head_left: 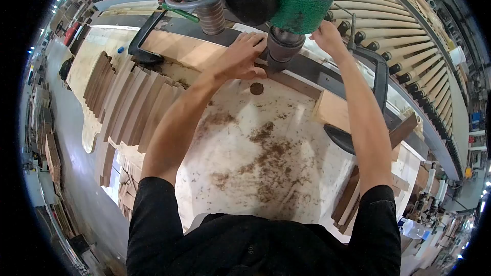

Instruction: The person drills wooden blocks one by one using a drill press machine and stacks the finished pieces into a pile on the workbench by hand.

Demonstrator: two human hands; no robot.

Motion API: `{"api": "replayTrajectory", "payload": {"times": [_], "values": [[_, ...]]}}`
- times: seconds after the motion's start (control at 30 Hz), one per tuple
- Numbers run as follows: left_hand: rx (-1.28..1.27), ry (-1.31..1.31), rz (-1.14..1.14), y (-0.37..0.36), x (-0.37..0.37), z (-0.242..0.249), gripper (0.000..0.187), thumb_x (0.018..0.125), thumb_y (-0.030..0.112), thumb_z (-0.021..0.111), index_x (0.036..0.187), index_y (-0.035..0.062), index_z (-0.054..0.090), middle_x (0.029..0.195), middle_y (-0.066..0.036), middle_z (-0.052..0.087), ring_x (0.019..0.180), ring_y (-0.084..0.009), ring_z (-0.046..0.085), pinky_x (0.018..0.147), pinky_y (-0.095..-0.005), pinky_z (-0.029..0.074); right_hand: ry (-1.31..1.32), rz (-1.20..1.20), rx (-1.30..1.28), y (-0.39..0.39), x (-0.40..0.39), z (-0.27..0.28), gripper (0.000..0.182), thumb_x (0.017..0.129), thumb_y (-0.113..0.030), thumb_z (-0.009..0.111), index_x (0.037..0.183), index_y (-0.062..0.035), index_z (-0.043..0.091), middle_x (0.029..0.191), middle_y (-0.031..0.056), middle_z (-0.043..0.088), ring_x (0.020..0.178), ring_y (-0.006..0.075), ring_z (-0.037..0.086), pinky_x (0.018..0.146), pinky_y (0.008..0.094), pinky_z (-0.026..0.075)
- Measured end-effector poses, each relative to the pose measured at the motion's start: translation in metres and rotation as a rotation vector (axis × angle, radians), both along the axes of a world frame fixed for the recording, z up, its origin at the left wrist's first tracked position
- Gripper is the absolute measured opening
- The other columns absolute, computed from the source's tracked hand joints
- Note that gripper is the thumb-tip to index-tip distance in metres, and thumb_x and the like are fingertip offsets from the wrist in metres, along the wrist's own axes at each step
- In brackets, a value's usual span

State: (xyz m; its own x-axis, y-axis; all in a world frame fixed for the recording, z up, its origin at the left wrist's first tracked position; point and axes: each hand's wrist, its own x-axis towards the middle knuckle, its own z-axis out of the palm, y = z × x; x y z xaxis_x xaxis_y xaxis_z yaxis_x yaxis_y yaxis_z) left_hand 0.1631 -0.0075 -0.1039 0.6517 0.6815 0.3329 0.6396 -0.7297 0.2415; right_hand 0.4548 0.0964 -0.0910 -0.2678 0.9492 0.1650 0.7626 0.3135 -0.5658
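A green drill press point(307, 0) stands in front of me, its dark chuck point(284, 46) pointing down at the table. Just left of the chuck, my left hand point(240, 56) is bent over a narrow wooden strip point(296, 84), thumb on the near side. The strip runs under the chuck along the dark fence; its left end is hidden by the hand. Behind and right of the chuck, my right hand point(327, 38) has its fingers curled closed; what they hold is hidden. A round hole point(257, 88) shows in the table near my left thumb.
Black clamps point(139, 46) point(379, 74) flank the drill, near pale wood blocks point(176, 51) point(332, 110). Stacked wooden pieces point(135, 105) stand left. Brown sawdust point(271, 163) lies on the white table point(215, 158). Tapered wooden pieces point(394, 23) fill a rack right; a bottle point(413, 229) is lower right.
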Motion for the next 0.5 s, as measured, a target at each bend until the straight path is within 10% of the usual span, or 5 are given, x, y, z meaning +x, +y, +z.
{"api": "replayTrajectory", "payload": {"times": [0.3,0.43,0.5], "values": [[0.088,-0.011,0.034,0.001,-0.002,-0.011,0.089,0.066,0.037,0.084,0.137,-0.0013,0.046,0.140,-0.019,0.047,0.131,-0.0372,0.042,0.112,-0.0469,0.031,0.166,-0.022,-0.059,-0.039,0.035,0.017,0.036,0.093,-0.017,0.067,0.121,0.0044,0.063,0.082,0.0130,0.069,0.071,0.0165,0.067,0.067,0.0321,0.052],[0.134,-0.024,0.168,-0.017,0.003,-0.025,0.081,0.071,0.033,0.082,0.136,0.0007,0.047,0.141,-0.019,0.045,0.136,-0.0362,0.038,0.116,-0.0478,0.028,0.542,-0.242,-0.025,-0.111,0.082,0.086,0.033,0.094,-0.017,0.067,0.120,0.0030,0.065,0.085,0.0078,0.069,0.071,0.0123,0.064,0.067,0.0272,0.053],[0.090,-0.162,0.255,-0.045,0.012,-0.019,0.063,0.075,0.024,0.078,0.129,0.0030,0.052,0.130,-0.017,0.051,0.126,-0.0371,0.045,0.107,-0.0497,0.035,0.333,-0.213,0.060,-0.109,0.122,0.130,0.034,0.095,-0.018,0.066,0.124,0.0010,0.063,0.092,0.0088,0.071,0.078,0.0154,0.068,0.072,0.0272,0.055]]}}
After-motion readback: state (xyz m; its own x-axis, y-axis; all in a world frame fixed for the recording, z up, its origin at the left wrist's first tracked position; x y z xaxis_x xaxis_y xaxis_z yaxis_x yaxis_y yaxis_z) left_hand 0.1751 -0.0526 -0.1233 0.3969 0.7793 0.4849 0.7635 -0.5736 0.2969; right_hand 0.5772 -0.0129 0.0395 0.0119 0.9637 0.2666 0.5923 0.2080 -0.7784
